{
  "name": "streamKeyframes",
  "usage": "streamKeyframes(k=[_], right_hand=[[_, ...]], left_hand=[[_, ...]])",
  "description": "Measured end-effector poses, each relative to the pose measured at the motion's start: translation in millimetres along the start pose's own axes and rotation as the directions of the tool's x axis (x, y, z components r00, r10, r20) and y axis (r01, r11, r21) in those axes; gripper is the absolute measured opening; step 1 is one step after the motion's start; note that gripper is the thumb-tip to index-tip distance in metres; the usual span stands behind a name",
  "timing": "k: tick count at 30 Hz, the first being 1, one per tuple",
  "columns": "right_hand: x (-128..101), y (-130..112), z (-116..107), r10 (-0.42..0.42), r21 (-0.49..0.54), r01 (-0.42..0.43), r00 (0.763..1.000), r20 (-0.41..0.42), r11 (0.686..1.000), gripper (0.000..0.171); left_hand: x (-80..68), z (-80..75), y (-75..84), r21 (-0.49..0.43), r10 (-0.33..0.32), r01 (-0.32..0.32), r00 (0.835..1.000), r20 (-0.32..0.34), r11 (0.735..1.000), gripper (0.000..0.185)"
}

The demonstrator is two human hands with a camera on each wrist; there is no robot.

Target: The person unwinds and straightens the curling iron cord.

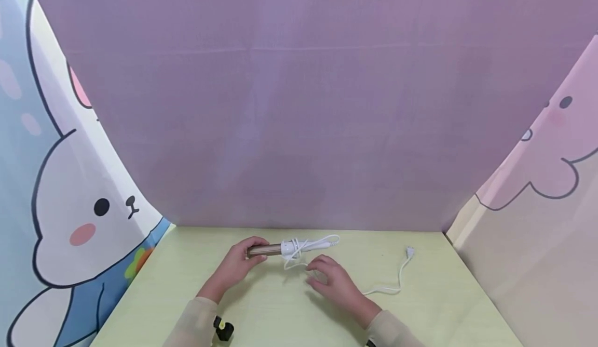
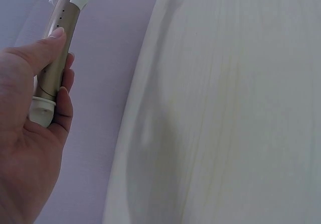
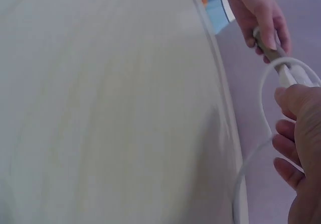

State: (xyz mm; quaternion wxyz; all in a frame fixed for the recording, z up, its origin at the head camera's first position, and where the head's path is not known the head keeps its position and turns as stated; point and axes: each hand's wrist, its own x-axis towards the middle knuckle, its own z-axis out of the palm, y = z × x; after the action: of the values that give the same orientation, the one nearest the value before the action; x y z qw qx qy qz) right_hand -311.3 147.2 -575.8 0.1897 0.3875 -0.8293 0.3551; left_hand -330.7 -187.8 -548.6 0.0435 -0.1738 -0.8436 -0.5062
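A curling wand with a gold barrel (image 1: 262, 251) and a white handle (image 1: 291, 247) lies across the far middle of the pale green table (image 1: 434, 310). My left hand (image 1: 233, 266) grips the barrel near its white tip (image 2: 40, 111), thumb on top of the gold barrel (image 2: 60, 48). The white cord (image 1: 388, 289) loops off the handle, runs under my right hand (image 1: 329, 279) and ends in a plug (image 1: 409, 253) at the right. In the right wrist view my right hand (image 3: 301, 148) is curled by the cord loop (image 3: 263, 93), facing the left hand (image 3: 261, 13).
A purple cloth backdrop (image 1: 299, 103) rises behind the table. Cartoon-rabbit curtains hang at the left (image 1: 70, 207) and right (image 1: 537, 181). A black and yellow strap piece (image 1: 223, 330) sits on my left wrist.
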Motion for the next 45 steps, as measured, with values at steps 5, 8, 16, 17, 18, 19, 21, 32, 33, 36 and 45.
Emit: streamKeyframes(k=[5, 8, 16, 17, 18, 19, 21, 32, 33, 36, 45], right_hand=[[2.4, -4.0, 10.0, -0.028, -0.054, 0.026, 0.999, -0.040, 0.998, 0.042], [3.2, -7.0, 15.2, 0.001, -0.051, -0.002, 1.000, -0.024, 0.999, 0.047], [4.4, -19.0, 29.8, 0.075, -0.027, -0.073, 0.996, 0.052, 0.997, 0.047], [4.8, -20.8, 30.7, 0.076, -0.019, -0.075, 0.995, 0.059, 0.997, 0.046], [5.1, -22.4, 31.4, 0.077, -0.006, -0.076, 0.995, 0.068, 0.997, 0.045], [5.4, -24.2, 31.8, 0.074, 0.008, -0.074, 0.995, 0.074, 0.997, 0.044], [5.8, -27.4, 32.4, 0.069, 0.037, -0.073, 0.994, 0.085, 0.997, 0.040], [5.5, -43.1, 31.0, 0.144, 0.241, -0.182, 0.975, 0.168, 0.953, 0.015], [5.9, -44.7, 30.5, 0.145, 0.263, -0.187, 0.974, 0.172, 0.946, 0.012], [8.3, -50.1, 27.6, 0.130, 0.314, -0.182, 0.975, 0.178, 0.932, 0.007], [27.5, -67.1, 0.2, -0.025, 0.222, 0.015, 0.999, 0.045, 0.975, 0.020]], left_hand=[[0.4, 0.2, 1.0, 0.011, 0.002, -0.002, 1.000, -0.001, 1.000, 0.032], [0.5, 0.0, 1.4, 0.018, -0.004, 0.004, 1.000, -0.009, 1.000, 0.033], [1.4, 0.8, -0.8, 0.030, 0.007, -0.007, 1.000, -0.009, 1.000, 0.034], [1.6, 0.9, -1.1, 0.028, 0.009, -0.009, 1.000, -0.009, 1.000, 0.034], [1.6, 0.9, -1.3, 0.027, 0.010, -0.010, 1.000, -0.010, 1.000, 0.034], [1.8, 0.8, -1.5, 0.024, 0.007, -0.007, 1.000, -0.010, 1.000, 0.034], [1.7, 0.9, -1.8, 0.028, 0.014, -0.013, 1.000, -0.014, 1.000, 0.034], [0.7, 0.5, -3.6, 0.041, 0.024, -0.024, 1.000, -0.007, 0.999, 0.032], [0.8, 0.5, -3.9, 0.044, 0.024, -0.024, 1.000, -0.006, 0.999, 0.032], [1.0, 0.5, -4.8, 0.048, 0.032, -0.031, 1.000, -0.002, 0.998, 0.033], [1.0, -0.1, -5.6, 0.043, 0.002, -0.003, 1.000, 0.027, 0.999, 0.035]])
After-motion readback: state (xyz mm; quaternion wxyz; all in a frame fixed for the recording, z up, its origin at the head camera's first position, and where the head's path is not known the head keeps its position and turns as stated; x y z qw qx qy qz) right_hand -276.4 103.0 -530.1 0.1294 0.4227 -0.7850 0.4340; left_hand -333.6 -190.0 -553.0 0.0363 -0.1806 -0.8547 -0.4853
